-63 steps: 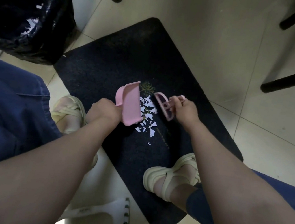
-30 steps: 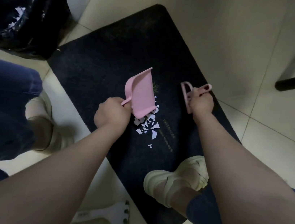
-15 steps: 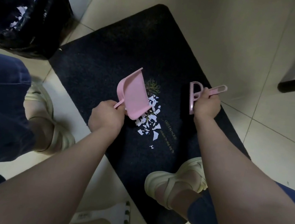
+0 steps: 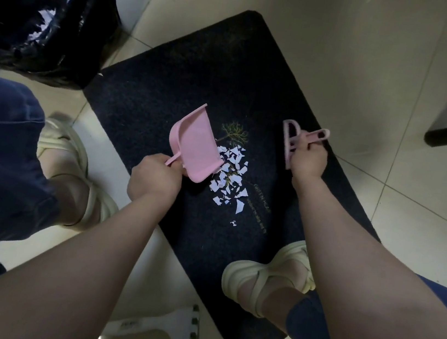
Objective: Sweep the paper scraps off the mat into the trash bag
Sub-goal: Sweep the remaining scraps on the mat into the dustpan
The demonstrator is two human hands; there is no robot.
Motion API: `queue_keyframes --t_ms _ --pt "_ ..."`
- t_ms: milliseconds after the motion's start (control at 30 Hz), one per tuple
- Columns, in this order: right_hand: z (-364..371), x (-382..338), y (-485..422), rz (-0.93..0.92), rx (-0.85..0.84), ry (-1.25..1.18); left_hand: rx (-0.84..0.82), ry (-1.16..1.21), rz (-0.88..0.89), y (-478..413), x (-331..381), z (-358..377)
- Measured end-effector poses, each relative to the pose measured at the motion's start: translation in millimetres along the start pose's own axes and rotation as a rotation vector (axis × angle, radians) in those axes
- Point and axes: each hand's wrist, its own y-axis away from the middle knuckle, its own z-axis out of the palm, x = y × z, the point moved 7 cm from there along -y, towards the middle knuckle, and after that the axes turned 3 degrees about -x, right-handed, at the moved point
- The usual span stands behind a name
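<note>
Both hands gripped pink plastic tools over the mat.
The left hand [image 4: 155, 177] held a pink plastic dustpan [image 4: 195, 146] by its handle, its lip touching white paper scraps [image 4: 230, 176] on the dark rectangular mat [image 4: 172, 76]; the right hand [image 4: 308, 159] clutched a small pink brush [image 4: 290, 138]; a black trash bag [image 4: 43, 12] stood beyond the mat's corner.

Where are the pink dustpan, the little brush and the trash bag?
pink dustpan [image 4: 195, 145], head view, on its flat pan.
brush [image 4: 286, 146], head view, on its long pink back.
trash bag [image 4: 76, 5], head view, on its black plastic.
</note>
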Motion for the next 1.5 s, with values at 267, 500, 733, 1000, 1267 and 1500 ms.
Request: queue_keyframes --t_ms 267,500,733,1000,1267,1500 --pt "40.4 -10.2 29.4 -0.161 -0.230 0.130 -0.044 0.030 0.007 -11.4 -16.3 -12.0" --pt "61.6 -39.0 33.1 -0.282 -0.279 0.157 -0.083 0.060 -0.028 -21.9 -53.4 -27.5" --pt "78.3 -32.1 51.5 -0.279 -0.399 0.289 -0.144 0.145 -0.101 -22.8 -71.4 -23.0" --pt "-37.0 12.7 35.3 -0.016 0.336 0.172 -0.228 0.114 -0.019 -12.0 -29.7 13.0" --pt "-51.9 44.7 -7.1 0.130 0.127 0.076 -0.272 0.015 -0.001 -2.5 -23.1 39.3" --pt "-71.2 45.6 7.2 0.041 0.285 0.128 -0.217 0.028 0.010 -2.5 -6.2 44.1"
